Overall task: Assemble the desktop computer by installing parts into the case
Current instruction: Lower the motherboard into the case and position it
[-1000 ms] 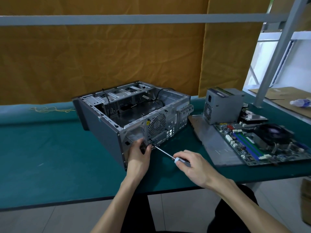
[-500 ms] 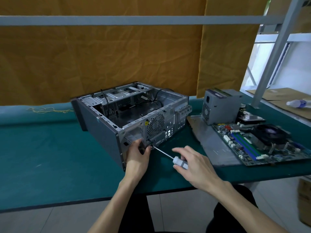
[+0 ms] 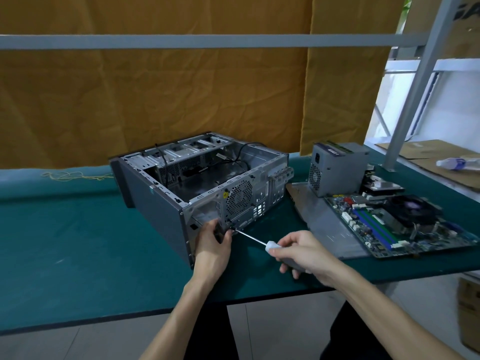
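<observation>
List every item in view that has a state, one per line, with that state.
computer case: on its side, open, no board inside
screwdriver: tip at the case's rear panel
right hand: grips the screwdriver handle
left hand: holds a dark part against the rear corner
power supply: outside the case, upright
motherboard: flat on the table, not installed

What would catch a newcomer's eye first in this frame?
The open computer case lying on its side mid-table, with the right hand holding a screwdriver to its rear panel while the left hand grips a dark part beside the tip. To the right lie the motherboard and, behind it, the grey power supply.
</observation>
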A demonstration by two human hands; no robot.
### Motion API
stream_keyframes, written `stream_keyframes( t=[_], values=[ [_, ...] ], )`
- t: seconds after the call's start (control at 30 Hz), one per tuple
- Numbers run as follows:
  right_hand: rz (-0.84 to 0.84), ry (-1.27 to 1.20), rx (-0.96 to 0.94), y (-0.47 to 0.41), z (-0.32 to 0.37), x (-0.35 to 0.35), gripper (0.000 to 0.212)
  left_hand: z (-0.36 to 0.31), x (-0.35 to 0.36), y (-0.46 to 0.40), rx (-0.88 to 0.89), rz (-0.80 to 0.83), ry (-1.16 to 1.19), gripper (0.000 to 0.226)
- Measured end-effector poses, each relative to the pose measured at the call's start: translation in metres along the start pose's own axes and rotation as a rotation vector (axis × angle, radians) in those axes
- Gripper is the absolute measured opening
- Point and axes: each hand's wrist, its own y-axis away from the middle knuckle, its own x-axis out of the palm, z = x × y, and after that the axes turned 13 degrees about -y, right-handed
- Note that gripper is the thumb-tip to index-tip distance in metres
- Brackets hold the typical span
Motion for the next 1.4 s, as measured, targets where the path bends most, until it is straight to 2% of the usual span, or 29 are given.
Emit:
stream_keyframes(
  t=[0.13,0.23,0.3,0.37,0.47,0.67,0.73,0.9,0.97,1.07,1.1,1.13,1.2,1.23,1.3,1.4],
  values=[
    [0.074,0.057,0.118,0.005,0.004,0.005,0.036,0.0,-0.001,-0.001,-0.002,0.005,0.011,0.023],
    [0.018,0.001,0.09,0.006,0.002,0.011,0.043,0.001,0.001,-0.001,0.012,-0.01,0.008,0.028],
    [-0.023,-0.049,0.083,0.006,0.001,0.012,0.041,0.002,0.001,-0.002,0.007,-0.009,0.009,0.024],
    [0.016,-0.114,0.137,0.007,0.0,0.01,0.031,0.004,0.003,-0.003,0.002,0.001,0.007,0.016],
    [0.096,-0.089,0.227,0.01,0.004,0.01,0.038,0.004,0.003,-0.004,-0.001,-0.001,-0.001,0.01],
    [-0.048,-0.109,0.112,0.012,-0.001,0.013,0.038,0.003,0.003,-0.002,0.002,0.003,-0.024,0.011],
    [-0.04,-0.08,0.104,0.015,-0.001,0.014,0.034,0.002,0.003,-0.003,0.018,-0.004,-0.045,0.007],
    [0.063,0.006,0.177,0.02,0.007,0.015,0.04,-0.002,0.002,-0.003,0.047,-0.024,-0.109,0.008],
    [0.006,0.07,0.073,0.021,0.004,0.017,0.034,-0.003,0.002,-0.003,0.044,-0.038,-0.139,0.007],
    [-0.194,0.405,-0.279,0.02,-0.009,0.02,0.026,-0.004,0.003,-0.003,0.051,-0.061,-0.175,0.006],
    [-0.192,0.383,-0.285,0.019,-0.01,0.021,0.026,-0.004,0.003,-0.003,0.05,-0.06,-0.179,0.006],
    [-0.139,0.265,-0.19,0.017,-0.008,0.02,0.031,-0.004,0.003,-0.004,0.05,-0.058,-0.184,0.006],
    [0.045,-0.113,0.195,0.017,0.002,0.021,0.044,-0.003,0.003,-0.004,0.052,-0.065,-0.2,0.006],
    [0.115,-0.238,0.328,0.019,0.007,0.023,0.047,-0.003,0.004,-0.004,0.055,-0.072,-0.203,0.007],
    [0.127,-0.202,0.336,0.02,0.011,0.028,0.044,-0.003,0.004,-0.002,0.06,-0.078,-0.201,0.008],
    [0.003,0.051,0.132,0.022,0.009,0.03,0.044,-0.003,0.004,-0.002,0.046,-0.081,-0.191,0.012]
  ],
)
